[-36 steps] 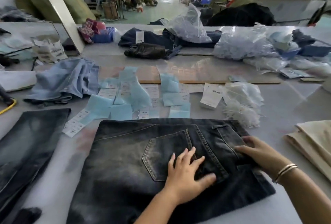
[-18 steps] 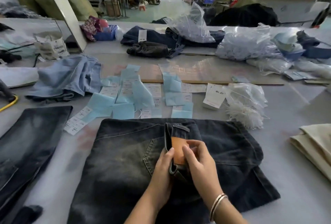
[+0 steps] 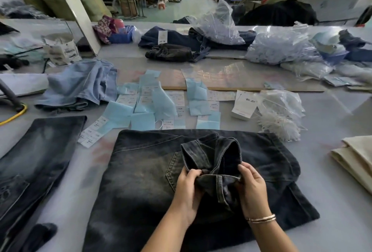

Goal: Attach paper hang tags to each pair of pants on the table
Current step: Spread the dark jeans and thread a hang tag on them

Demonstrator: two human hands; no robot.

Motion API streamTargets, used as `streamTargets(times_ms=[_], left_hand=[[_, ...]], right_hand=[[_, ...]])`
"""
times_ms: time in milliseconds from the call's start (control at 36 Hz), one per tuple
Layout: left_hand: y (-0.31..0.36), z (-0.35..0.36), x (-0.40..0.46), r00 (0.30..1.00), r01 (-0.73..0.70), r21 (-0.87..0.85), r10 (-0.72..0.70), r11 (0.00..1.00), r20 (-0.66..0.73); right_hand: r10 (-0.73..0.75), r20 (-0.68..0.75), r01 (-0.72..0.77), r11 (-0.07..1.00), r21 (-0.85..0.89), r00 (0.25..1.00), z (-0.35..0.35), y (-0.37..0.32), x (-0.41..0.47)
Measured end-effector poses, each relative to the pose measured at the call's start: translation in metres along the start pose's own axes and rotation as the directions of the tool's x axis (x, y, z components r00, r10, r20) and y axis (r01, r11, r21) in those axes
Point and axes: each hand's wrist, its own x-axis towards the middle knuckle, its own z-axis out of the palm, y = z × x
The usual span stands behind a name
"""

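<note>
between both hands, bunched up and lifted off the rest of the fabric: the waistband end of the black jeans [image 3: 141, 181], folded pair lying flat on the grey table [image 3: 332, 130] right under the wrists. left hand [image 3: 188, 188] curled round the left side of that bunch, fingers tucked into the denim, thumb on top. right hand [image 3: 251, 190] gripping the right side the same way, fingers wrapped over the edge, belt loop [image 3: 219, 188] showing just left of its thumb. thin bangles [image 3: 262, 218] on the right wrist. just past the fingertips, beyond the far edge of the jeans, a loose spread of paper hang tags [image 3: 175, 100], white printed ones mixed with pale blue sheets, none touching either hand. further out from the right hand, a stack of white cards [image 3: 244, 104], with a fluffy heap of white plastic fasteners [image 3: 279, 126] and a clear bag [image 3: 281, 102] beside them. off to the right of the right hand, folded cream cloth [image 3: 356, 161] at the table edge. left of the left hand, well apart, another dark pair of jeans [image 3: 34, 161] laid flat, and further up a crumpled light blue denim piece [image 3: 80, 84]. way beyond the tags, a flat board [image 3: 241, 78] under shiny plastic, then a small dark bundle [image 3: 171, 52] and more clear bags [image 3: 281, 48]. can't tell if any tag is on the held waistband yet, nothing visible there.
</note>
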Motion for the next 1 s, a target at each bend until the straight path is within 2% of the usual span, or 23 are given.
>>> streamTargets(times_ms=[56, 111, 194, 250, 306, 361, 444, 528, 583, 694, 750, 806, 861, 944, 1000], left_hand=[[0.0, 0.0, -0.001, 0.999, -0.015, 0.043, 0.014, 0.999, 0.038], [-0.001, 0.002, -0.002, 0.995, -0.073, 0.184, 0.06, 0.98, 0.075], [-0.004, 0.006, 0.0, 0.994, -0.109, 0.273, 0.103, 0.956, 0.034], [-0.005, 0.005, 0.001, 0.995, -0.066, 0.242, 0.081, 0.968, -0.053], [-0.004, 0.003, -0.002, 0.997, 0.009, 0.145, 0.003, 0.989, -0.077], [-0.002, 0.003, -0.005, 0.999, 0.045, 0.071, -0.045, 0.996, -0.003], [0.002, 0.002, -0.007, 0.995, 0.054, 0.016, -0.055, 0.998, 0.08], [0.002, 0.001, -0.009, 0.992, 0.044, 0.014, -0.045, 0.999, 0.115], [0.001, 0.0, -0.008, 0.993, 0.039, 0.024, -0.041, 0.999, 0.109], [0.002, 0.001, -0.006, 0.995, 0.061, 0.011, -0.062, 0.998, 0.08], [0.002, 0.003, -0.005, 0.997, 0.052, 0.002, -0.052, 0.999, 0.051], [0.0, 0.005, -0.004, 1.0, 0.013, 0.021, -0.014, 1.0, 0.018], [-0.001, 0.007, -0.004, 1.0, -0.023, 0.065, 0.023, 0.998, 0.01], [-0.001, 0.007, -0.005, 0.997, -0.073, 0.132, 0.07, 0.989, 0.023], [-0.002, 0.006, -0.005, 0.996, -0.086, 0.173, 0.09, 0.981, -0.011]], right_hand=[[-0.069, 0.044, 0.073, 0.992, -0.104, 0.997, 0.001, -0.001, -0.002], [-0.146, 0.115, 0.17, 0.955, -0.242, 0.983, 0.001, -0.002, -0.004], [-0.169, 0.192, 0.226, 0.918, -0.327, 0.967, 0.004, -0.004, -0.007], [-0.168, 0.155, 0.208, 0.932, -0.296, 0.974, 0.003, -0.004, -0.008], [-0.079, 0.08, 0.086, 0.992, -0.09, 0.994, 0.0, -0.004, -0.008], [0.006, 0.077, -0.013, 0.996, 0.083, 0.997, -0.004, -0.002, -0.006], [-0.036, 0.122, 0.019, 0.99, 0.137, 0.992, -0.01, -0.001, -0.004], [-0.086, 0.17, 0.065, 0.99, 0.125, 0.982, -0.011, -0.001, -0.004], [-0.094, 0.158, 0.089, 0.995, 0.042, 0.983, -0.011, -0.001, -0.005], [-0.023, 0.144, 0.027, 0.999, -0.023, 0.989, -0.002, -0.003, -0.004], [-0.046, 0.146, 0.075, 0.977, -0.2, 0.988, 0.005, -0.009, 0.001], [-0.127, 0.251, 0.24, 0.834, -0.497, 0.96, 0.015, -0.02, 0.005], [-0.182, 0.394, 0.417, 0.617, -0.667, 0.901, 0.027, -0.031, 0.005], [-0.229, 0.549, 0.595, 0.285, -0.752, 0.804, 0.04, -0.043, 0.001], [-0.218, 0.597, 0.633, 0.173, -0.755, 0.772, 0.049, -0.048, 0.0]])
